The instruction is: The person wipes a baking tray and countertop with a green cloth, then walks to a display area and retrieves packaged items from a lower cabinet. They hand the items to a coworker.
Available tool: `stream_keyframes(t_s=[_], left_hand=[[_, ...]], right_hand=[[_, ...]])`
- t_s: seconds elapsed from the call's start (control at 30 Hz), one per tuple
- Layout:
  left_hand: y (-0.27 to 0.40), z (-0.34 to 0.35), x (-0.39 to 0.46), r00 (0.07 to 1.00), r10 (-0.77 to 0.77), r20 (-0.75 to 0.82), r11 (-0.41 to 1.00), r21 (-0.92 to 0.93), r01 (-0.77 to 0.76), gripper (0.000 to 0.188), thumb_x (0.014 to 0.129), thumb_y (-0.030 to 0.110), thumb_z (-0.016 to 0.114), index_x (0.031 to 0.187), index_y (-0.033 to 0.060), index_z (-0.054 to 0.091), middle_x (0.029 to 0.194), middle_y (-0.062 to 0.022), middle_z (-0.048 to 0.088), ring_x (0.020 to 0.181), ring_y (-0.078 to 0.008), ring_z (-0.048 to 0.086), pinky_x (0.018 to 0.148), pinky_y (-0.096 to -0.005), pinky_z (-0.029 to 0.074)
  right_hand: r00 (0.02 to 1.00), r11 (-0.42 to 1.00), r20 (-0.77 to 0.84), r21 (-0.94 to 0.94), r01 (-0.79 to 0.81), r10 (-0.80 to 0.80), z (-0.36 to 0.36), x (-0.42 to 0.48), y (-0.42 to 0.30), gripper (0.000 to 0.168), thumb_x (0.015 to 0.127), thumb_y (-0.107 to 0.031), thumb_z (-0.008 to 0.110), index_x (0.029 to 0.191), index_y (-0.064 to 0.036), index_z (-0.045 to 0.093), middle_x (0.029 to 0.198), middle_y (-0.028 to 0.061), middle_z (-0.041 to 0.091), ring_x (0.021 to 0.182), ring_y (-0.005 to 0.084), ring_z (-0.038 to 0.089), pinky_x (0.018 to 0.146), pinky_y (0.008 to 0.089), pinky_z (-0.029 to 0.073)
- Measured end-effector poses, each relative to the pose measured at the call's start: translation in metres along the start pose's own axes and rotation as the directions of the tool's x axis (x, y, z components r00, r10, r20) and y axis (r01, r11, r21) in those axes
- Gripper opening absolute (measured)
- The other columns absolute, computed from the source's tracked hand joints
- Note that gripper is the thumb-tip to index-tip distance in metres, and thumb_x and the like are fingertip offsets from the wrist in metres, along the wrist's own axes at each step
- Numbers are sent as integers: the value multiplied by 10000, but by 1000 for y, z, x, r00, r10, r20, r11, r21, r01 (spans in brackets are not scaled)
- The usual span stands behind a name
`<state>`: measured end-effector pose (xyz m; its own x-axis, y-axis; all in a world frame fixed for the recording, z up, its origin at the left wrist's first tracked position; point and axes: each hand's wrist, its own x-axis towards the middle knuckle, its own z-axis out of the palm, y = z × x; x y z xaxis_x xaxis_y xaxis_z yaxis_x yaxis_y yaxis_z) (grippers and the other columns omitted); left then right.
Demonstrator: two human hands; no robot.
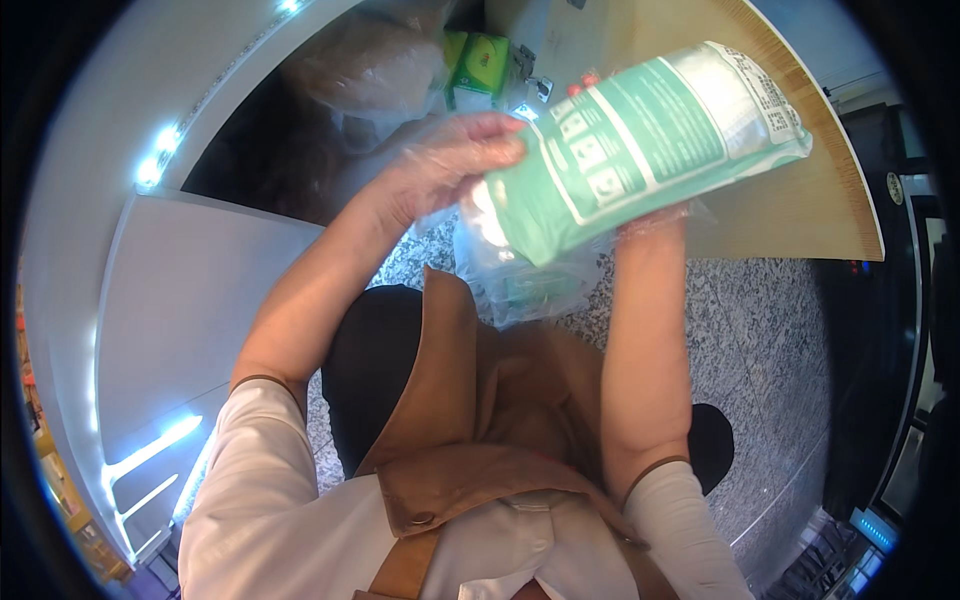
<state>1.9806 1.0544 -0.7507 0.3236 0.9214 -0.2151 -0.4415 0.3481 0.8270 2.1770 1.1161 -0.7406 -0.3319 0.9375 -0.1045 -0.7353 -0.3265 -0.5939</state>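
Note:
A green-and-white plastic package (622, 150) with printed pictures and writing is held up in front of me, tilted with its right end higher. My left hand (480, 154), in a clear disposable plastic glove, grips its left end, thumb and fingers on the wrapper. My right hand (660, 219), also gloved, holds the package from beneath and behind, and is mostly hidden by it. Below the package, between my knees, is a clear plastic bag (517, 281) with something green showing through it.
An open cabinet lies ahead, its wood-coloured door (780, 210) at the right on a metal hinge (541, 88). Inside are a green box (481, 67) and a clear bag with brownish contents (367, 64). A white panel (195, 285) stands left, above speckled floor (750, 360).

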Motion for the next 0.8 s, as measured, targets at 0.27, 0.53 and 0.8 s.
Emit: stream_keyframes(t_s=[0.27, 0.53, 0.8], left_hand=[[-27, -79, -40, 932, 45, -359, 999, 22, -40, 250, 776, 56, 649, 1011, 17, 571, 960, -78, 598, 837, -161, 599, 758, -266, 499], [-12, -87, -81, 919, 114, -378, 993, 41, -107, 167, 746, 55, 679, 903, 57, 622, 876, -36, 616, 802, -141, 588, 749, -261, 478], [30, -33, -94, 983, 6, -186, 1000, 4, -6, 161, 729, 70, 694, 874, 39, 631, 870, -49, 621, 798, -141, 592, 756, -261, 478]], right_hand=[[881, -443, -132, -892, 94, 454, -110, -21, 6, 915, 674, -461, 698, 1349, -7, 277, 1334, 167, 390, 1220, 297, 388, 1001, 338, 334], [910, -782, 128, -475, 405, 393, -121, -52, 87, 734, 704, -367, 690, 1303, -72, 385, 1295, 181, 430, 1175, 327, 432, 962, 388, 367], [978, 438, -201, -875, -207, 61, -149, 25, 75, 378, 831, -342, 512, 1022, -31, 608, 993, 137, 631, 885, 245, 592, 786, 322, 450]])
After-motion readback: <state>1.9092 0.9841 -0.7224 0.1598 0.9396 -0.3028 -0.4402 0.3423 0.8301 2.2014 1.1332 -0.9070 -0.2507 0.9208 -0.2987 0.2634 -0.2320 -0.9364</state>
